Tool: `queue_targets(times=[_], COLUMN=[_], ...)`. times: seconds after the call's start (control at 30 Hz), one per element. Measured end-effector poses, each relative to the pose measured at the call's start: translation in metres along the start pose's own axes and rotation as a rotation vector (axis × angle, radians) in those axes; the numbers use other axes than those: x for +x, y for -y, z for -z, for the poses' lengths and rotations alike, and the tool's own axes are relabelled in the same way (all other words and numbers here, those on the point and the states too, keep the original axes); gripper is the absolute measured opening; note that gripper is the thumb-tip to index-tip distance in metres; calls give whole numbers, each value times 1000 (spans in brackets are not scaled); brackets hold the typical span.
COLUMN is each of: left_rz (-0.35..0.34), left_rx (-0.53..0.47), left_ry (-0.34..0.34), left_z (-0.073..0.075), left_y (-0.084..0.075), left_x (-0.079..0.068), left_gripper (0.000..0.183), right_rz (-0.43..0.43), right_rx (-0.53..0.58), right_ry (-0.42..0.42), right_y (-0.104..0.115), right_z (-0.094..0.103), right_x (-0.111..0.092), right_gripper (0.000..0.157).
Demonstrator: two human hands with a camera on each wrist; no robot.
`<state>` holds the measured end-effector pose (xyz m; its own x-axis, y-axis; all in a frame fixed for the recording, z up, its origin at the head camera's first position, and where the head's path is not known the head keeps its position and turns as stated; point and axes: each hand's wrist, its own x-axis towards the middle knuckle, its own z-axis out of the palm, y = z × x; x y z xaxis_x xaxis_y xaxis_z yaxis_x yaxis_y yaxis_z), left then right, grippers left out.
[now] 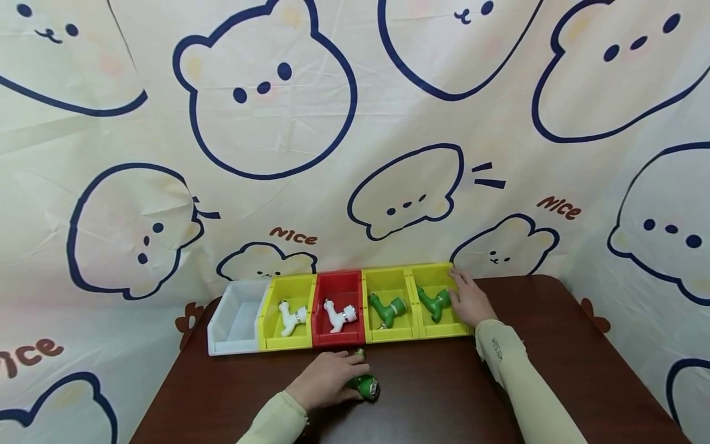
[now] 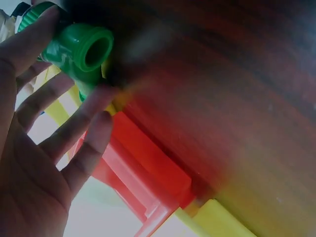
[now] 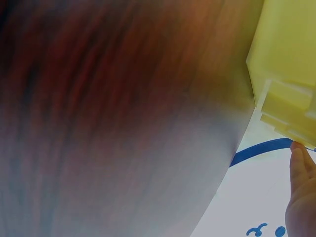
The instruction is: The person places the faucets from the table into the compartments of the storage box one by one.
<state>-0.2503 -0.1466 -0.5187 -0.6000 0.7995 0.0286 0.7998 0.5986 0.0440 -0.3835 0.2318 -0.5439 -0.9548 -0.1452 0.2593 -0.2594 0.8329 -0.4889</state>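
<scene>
My left hand (image 1: 327, 379) is low over the table in front of the red bin (image 1: 339, 338) and holds a green plastic tap (image 1: 366, 387). In the left wrist view the thumb lies across the tap (image 2: 74, 47), whose round open end faces the camera; the other fingers spread below it. At the right end of the row, my right hand (image 1: 471, 300) rests on the side rim of the last yellow bin (image 1: 444, 333). A green tap (image 1: 434, 303) lies inside that bin, close to the thumb. Fingertips (image 3: 297, 148) touch the bin's edge in the right wrist view.
The joined bins run along the back of the dark wooden table (image 1: 432, 394). From the left come a white bin (image 1: 233, 346), a yellow bin with a white tap (image 1: 289, 318), the red bin with another white tap (image 1: 336, 317), then a yellow bin with a green tap (image 1: 388, 310). A printed curtain (image 1: 388, 123) hangs behind.
</scene>
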Motion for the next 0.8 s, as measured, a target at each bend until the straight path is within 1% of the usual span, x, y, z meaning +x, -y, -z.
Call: queue_targets(times=[0.17,0.27,0.4,0.57,0.7,0.8], left_rz=[17,19,22,17,21,41], left_rx=[-33,-43,-33,27,68,93], left_ry=[15,27,17,-42,-132,-195], left_z=[-2,-1,3,12,21,26], left_y=[-2,-4,-6,-9,-9,-8], left_x=[0,1,1,-2,-6,-9], left_gripper=[35,33,34,38,40,41], right_rz=[2,-2,-9,-10,-10,-13], right_rx=[-1,-2,-3,-4,-11,-11], right_ry=[4,6,11,4,-3,-5], right_y=[0,0,1,3,3,3], right_z=[1,1,1,1,0,0], right_x=[0,0,1,1,1,0], right_gripper=[50,51,51,50,49,49])
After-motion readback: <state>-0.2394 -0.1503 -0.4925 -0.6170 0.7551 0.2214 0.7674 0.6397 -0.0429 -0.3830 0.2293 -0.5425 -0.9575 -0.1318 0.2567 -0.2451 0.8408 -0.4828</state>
